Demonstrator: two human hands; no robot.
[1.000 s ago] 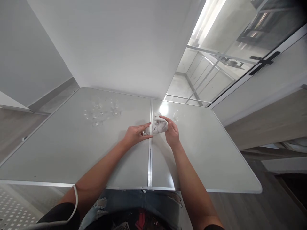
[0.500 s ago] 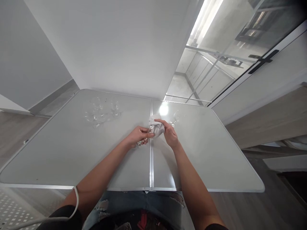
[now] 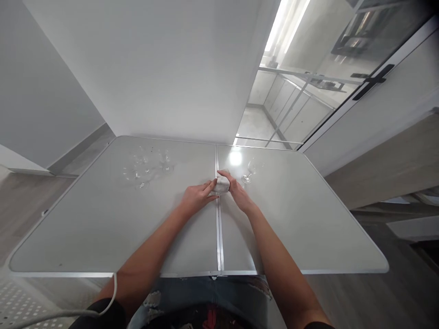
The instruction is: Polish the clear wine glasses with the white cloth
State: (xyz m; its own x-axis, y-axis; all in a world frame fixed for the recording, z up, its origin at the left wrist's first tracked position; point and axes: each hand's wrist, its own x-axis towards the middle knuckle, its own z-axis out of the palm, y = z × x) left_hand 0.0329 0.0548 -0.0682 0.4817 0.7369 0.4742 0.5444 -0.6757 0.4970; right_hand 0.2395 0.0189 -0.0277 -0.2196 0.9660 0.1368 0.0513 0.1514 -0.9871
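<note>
Both hands meet above the middle seam of the table. My left hand [image 3: 198, 197] is closed around a clear wine glass, of which only a faint edge shows beside the fingers. A white cloth [image 3: 222, 184] covers most of that glass. My right hand [image 3: 239, 193] grips the cloth and presses it against the glass, thumb and fingers wrapped about it. Just beyond the right hand stands another clear wine glass [image 3: 247, 178], apart from it. Several more stemmed glasses [image 3: 142, 173] stand together on the left half of the table.
The pale grey folding table [image 3: 281, 219] has a metal rim and a metal centre seam [image 3: 218, 237]. A white wall [image 3: 164, 68] rises behind it, with a glass door [image 3: 295, 91] at the right. A white cable [image 3: 111, 297] hangs by the left arm.
The cloth is bunched smaller between my hands, and the held glass has turned so its foot no longer shows. My left hand has opened its fingers flatter along it. The view has shifted slightly.
</note>
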